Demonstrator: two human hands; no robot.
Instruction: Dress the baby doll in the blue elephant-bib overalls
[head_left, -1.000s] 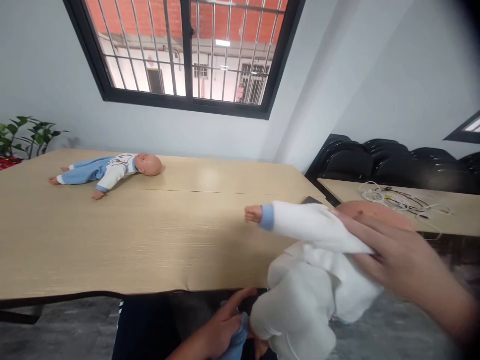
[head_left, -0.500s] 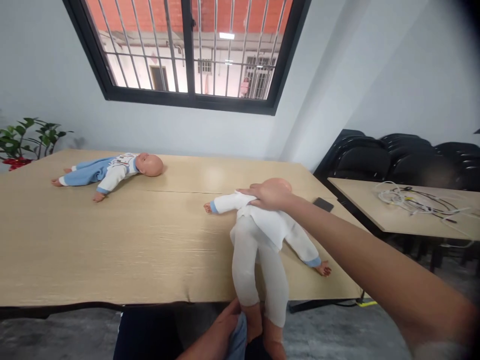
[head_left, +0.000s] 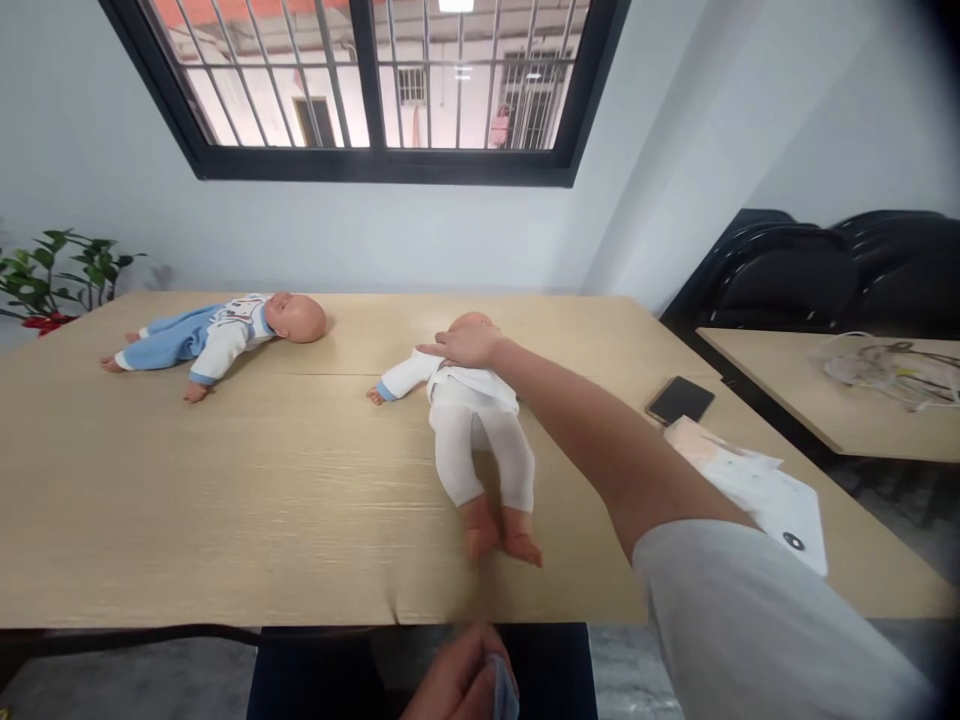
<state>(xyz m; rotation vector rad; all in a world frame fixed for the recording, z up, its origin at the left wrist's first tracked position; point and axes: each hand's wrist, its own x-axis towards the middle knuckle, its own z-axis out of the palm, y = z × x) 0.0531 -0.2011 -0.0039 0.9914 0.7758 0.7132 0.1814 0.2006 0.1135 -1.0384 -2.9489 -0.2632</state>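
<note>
A baby doll (head_left: pixel 454 450) in a white top and white leggings lies on its back on the table (head_left: pixel 225 500), its bare feet towards me. My right hand (head_left: pixel 471 345) lies across its upper chest, fingers stretched out flat, covering part of the neck and head. At the bottom edge, in front of the table, my left hand (head_left: pixel 465 675) is closed around a bunched light blue cloth (head_left: pixel 504 690), which is mostly cut off. The doll's far arm is hidden behind my right forearm.
Another baby doll (head_left: pixel 217 335) in blue and white clothes lies at the back left. Right of my forearm are a phone (head_left: pixel 680 400) and a white printed packet (head_left: pixel 772 495). A side table (head_left: pixel 892 430) bears tangled cables; black chairs (head_left: pixel 787 270) are stacked behind it.
The white-clad doll has moved away from me and left; its legs, formerly over the table edge, now rest on the table. My left hand, holding the cloth, is now apart from its legs.
</note>
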